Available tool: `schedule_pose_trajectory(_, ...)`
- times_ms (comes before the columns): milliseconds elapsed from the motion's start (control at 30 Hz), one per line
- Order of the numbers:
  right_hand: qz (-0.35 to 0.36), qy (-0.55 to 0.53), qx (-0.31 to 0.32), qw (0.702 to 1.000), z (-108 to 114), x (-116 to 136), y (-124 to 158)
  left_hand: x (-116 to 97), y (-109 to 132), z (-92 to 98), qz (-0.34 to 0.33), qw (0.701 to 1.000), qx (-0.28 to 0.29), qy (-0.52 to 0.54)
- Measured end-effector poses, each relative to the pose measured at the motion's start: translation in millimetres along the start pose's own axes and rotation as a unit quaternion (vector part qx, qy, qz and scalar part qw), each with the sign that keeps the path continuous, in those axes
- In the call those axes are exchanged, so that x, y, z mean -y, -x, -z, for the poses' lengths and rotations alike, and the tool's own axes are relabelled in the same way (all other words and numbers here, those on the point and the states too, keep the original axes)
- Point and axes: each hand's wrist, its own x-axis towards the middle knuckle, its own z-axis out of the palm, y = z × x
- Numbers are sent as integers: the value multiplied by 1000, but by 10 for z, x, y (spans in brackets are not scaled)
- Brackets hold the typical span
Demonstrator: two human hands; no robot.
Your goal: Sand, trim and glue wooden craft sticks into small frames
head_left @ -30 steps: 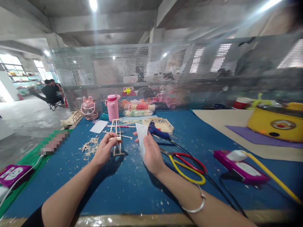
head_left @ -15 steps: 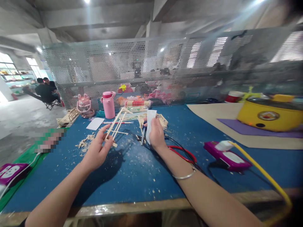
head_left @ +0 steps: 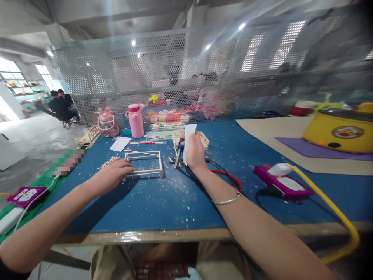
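Stick frame [head_left: 147, 171] lies on the table [head_left: 180, 212], left of centre, well in from the near edge; open box shape of thin pale sticks, rails running roughly along the near edge. Left hand [head_left: 116, 171] palm down, fingers over the frame's left end; cannot tell whether they pinch it or only rest there. Right hand [head_left: 196, 151] grasps a white card [head_left: 190, 140] between thumb and fingers, held upright; a blue tool [head_left: 181, 144], mostly hidden, sits just beside its fingers; contact unclear.

Handling, judged: frame very light, likely wood; sticks stiff along their length, joints the weak point; dry, not slippery; would skew or crack if squeezed across the open middle; best hold near a corner post, lightly, at the right end, which is unobstructed; card thin, bends easily.
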Motion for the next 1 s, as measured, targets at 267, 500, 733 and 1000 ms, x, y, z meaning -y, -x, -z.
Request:
schedule_pose_trajectory(267, -6, 4, 9, 1000, -24, 59, 34, -52, 107, -230, 221, 972, -72, 45)
schedule_pose_trajectory(500, -15, -5, 27, 1000, -44, 86, 76, -251, 291, -368, 256, 944, -207, 36)
schedule_pose_trajectory(733, -10, -11, 40, 999, -68, 78, 96, -385, 435, -402, 237, 953, -177, -72)
schedule_pose_trajectory(1000, -24, -15, 64, 998, -87, 52, 136, -403, 350, -357, 255, 955, -136, -73)
